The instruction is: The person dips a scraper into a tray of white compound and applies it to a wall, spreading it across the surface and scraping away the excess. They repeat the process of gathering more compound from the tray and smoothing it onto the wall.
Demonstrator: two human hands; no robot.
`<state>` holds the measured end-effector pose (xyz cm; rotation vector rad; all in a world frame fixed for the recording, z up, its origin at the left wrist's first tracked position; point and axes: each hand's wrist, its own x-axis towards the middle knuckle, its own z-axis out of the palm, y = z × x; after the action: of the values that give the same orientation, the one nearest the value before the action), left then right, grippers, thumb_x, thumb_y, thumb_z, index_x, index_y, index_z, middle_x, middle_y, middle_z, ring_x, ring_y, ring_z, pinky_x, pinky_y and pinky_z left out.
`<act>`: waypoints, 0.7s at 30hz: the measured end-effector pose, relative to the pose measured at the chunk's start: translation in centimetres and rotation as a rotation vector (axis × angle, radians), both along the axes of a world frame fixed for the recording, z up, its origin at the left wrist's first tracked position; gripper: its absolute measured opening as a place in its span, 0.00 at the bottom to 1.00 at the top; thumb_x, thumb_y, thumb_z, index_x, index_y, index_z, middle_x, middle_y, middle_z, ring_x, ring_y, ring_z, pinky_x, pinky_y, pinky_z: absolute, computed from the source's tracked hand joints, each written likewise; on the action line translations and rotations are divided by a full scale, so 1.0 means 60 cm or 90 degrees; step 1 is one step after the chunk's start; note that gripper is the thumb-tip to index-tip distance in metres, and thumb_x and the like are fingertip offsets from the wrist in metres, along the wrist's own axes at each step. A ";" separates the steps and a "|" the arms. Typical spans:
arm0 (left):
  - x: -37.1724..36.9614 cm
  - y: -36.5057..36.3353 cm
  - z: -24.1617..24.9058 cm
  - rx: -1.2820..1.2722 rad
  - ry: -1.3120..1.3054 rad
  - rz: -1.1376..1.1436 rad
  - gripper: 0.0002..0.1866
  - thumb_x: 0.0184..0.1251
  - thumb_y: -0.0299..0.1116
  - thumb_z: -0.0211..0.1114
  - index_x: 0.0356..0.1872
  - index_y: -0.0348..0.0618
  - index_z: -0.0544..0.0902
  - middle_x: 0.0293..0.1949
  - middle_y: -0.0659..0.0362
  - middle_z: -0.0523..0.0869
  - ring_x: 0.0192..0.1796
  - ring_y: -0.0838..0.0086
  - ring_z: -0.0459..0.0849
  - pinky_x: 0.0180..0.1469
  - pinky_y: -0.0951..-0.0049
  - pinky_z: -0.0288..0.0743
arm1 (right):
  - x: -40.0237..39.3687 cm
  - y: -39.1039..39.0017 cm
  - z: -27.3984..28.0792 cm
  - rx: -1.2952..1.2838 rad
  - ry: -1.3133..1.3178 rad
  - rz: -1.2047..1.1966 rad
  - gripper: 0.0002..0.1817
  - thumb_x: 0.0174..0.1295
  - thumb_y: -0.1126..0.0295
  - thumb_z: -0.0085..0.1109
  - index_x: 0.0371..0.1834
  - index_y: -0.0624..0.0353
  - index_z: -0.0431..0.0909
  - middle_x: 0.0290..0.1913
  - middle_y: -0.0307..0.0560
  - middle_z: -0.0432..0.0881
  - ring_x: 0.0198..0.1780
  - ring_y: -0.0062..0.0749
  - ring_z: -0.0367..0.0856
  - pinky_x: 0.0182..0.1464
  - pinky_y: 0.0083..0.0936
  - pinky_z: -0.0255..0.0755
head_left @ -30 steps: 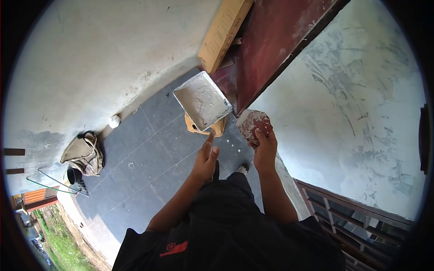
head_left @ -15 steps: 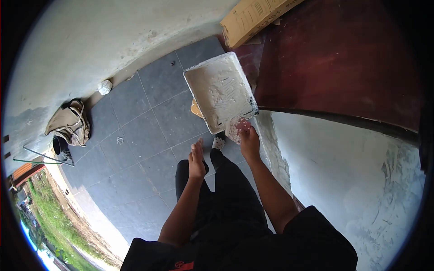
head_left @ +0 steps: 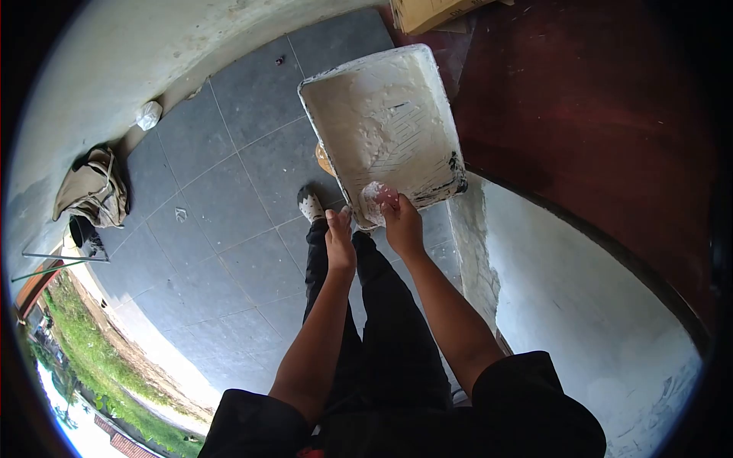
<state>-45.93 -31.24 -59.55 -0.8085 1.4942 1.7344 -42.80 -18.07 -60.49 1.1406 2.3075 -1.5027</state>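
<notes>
A paint tray coated with whitish paste fills the upper middle of the head view, ridges showing through the paste. My right hand grips a pink flat piece smeared with white paste, over the tray's near left corner. The exact kind of this piece I cannot tell. Beside that corner is my left hand, fingers stretched out and together, with nothing in it.
Under the tray's left side shows a small wooden edge. A beige bag and a white bundle lie along the wall. A cardboard box rests on the dark red surface at right. Grey tiles cover the floor.
The tray appears larger and nearer. My right hand has brought the pink piece left, over the tray's corner; my left hand has moved up toward it. A patterned foot now shows further left.
</notes>
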 end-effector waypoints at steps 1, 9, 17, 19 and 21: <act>-0.002 0.000 0.000 0.001 -0.012 -0.003 0.51 0.66 0.71 0.35 0.65 0.23 0.62 0.66 0.41 0.66 0.71 0.58 0.62 0.72 0.64 0.48 | -0.001 -0.002 -0.003 -0.011 0.011 -0.012 0.10 0.61 0.69 0.56 0.41 0.65 0.74 0.37 0.60 0.82 0.43 0.55 0.81 0.43 0.39 0.72; -0.001 0.004 0.001 0.003 -0.006 0.016 0.49 0.66 0.70 0.34 0.64 0.25 0.64 0.64 0.41 0.68 0.70 0.58 0.63 0.71 0.64 0.50 | -0.010 -0.012 -0.004 0.022 -0.005 0.000 0.10 0.61 0.70 0.57 0.42 0.64 0.76 0.36 0.54 0.83 0.38 0.40 0.83 0.41 0.30 0.73; 0.006 -0.001 -0.005 0.009 0.003 -0.004 0.50 0.66 0.70 0.34 0.64 0.24 0.64 0.64 0.40 0.68 0.70 0.58 0.63 0.71 0.64 0.50 | -0.021 0.000 -0.005 -0.027 -0.016 0.017 0.11 0.60 0.69 0.57 0.41 0.65 0.75 0.37 0.61 0.82 0.41 0.55 0.81 0.44 0.38 0.73; 0.006 0.000 -0.005 -0.001 0.002 -0.002 0.50 0.66 0.70 0.34 0.64 0.24 0.64 0.64 0.40 0.68 0.70 0.58 0.63 0.72 0.64 0.49 | -0.024 0.003 -0.007 -0.061 -0.021 0.018 0.12 0.59 0.68 0.58 0.41 0.65 0.75 0.37 0.60 0.82 0.41 0.55 0.81 0.44 0.38 0.73; 0.005 0.001 -0.005 0.001 0.006 -0.003 0.50 0.66 0.70 0.34 0.64 0.24 0.64 0.64 0.40 0.68 0.70 0.58 0.63 0.72 0.64 0.50 | -0.028 0.008 -0.010 -0.069 -0.008 0.019 0.12 0.59 0.68 0.58 0.41 0.65 0.76 0.37 0.60 0.82 0.42 0.55 0.81 0.44 0.38 0.73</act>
<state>-45.65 -31.18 -59.84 -0.7961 1.4985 1.7376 -44.48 -17.59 -61.09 1.0800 2.1946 -1.5841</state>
